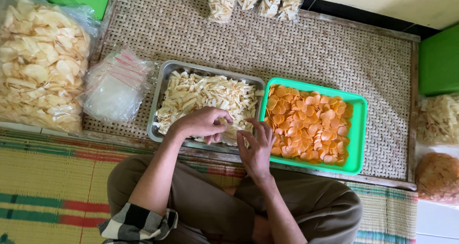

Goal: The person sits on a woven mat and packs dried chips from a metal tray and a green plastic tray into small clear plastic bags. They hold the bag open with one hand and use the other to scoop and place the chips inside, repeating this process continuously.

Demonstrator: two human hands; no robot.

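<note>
Pale cracker strips (205,98) are heaped in a metal tray (165,79), whose near edge is overlapped by both hands. The left hand (201,123) is curled, fingers bent down onto the strips, while the right hand (256,151) is held half open with a few pale strips against its fingers. Just beside it, touching, a green tray (359,129) of round orange crackers (308,127) is set on the woven mat (311,53).

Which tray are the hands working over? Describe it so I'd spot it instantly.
On the woven cane table two trays sit side by side. The left hand and right hand are at the metal tray of pale strip-shaped crackers; its neighbour, the green tray, holds round orange ones.
</note>
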